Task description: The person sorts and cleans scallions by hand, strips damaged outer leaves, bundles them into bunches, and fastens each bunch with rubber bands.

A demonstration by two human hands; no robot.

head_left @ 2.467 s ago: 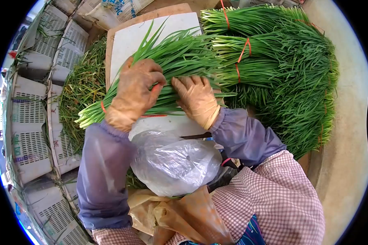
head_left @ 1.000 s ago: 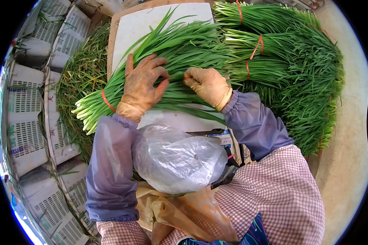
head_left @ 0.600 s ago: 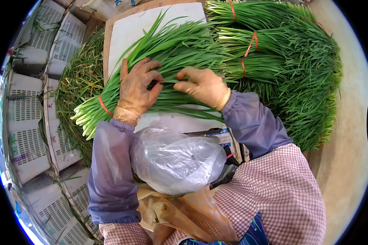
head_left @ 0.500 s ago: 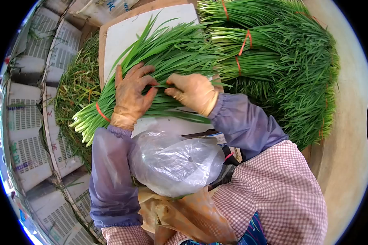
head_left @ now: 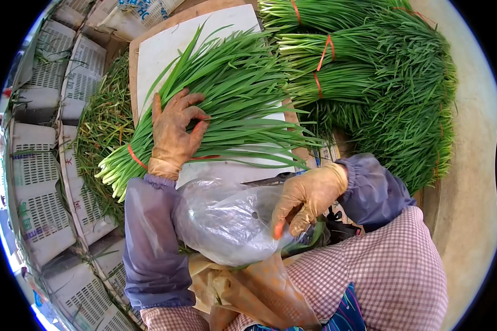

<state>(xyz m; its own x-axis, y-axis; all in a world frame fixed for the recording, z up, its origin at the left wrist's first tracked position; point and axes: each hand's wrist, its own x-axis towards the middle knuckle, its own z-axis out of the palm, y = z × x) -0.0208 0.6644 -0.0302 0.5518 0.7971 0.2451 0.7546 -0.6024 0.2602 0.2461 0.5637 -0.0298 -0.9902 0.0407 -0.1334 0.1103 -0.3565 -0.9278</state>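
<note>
A bunch of garlic chives [head_left: 232,83] lies slantwise on a white board, its pale stem ends at the lower left and its leaves fanned to the right. A red band [head_left: 137,156] circles it near the stems. My left hand [head_left: 175,131], in a stained thin glove, grips the bunch from above just past the band, fingers bent over the leaves. My gloved right hand [head_left: 313,193] hangs over the right side of a clear plastic bag [head_left: 232,220] at my lap. Its fingers point down, with index and thumb tips apart and nothing visible between them.
Several banded chive bunches [head_left: 342,83] are piled at the right. Loose trimmed leaves [head_left: 102,132] heap up left of the white board [head_left: 165,52]. White slatted crates [head_left: 38,187] line the left side. A pale ledge [head_left: 469,165] runs along the far right.
My right hand has moved from the chive leaves down and right, over the bag, and its pinch has opened. My left hand stays on the bunch. The leaves spread wider at the lower right.
</note>
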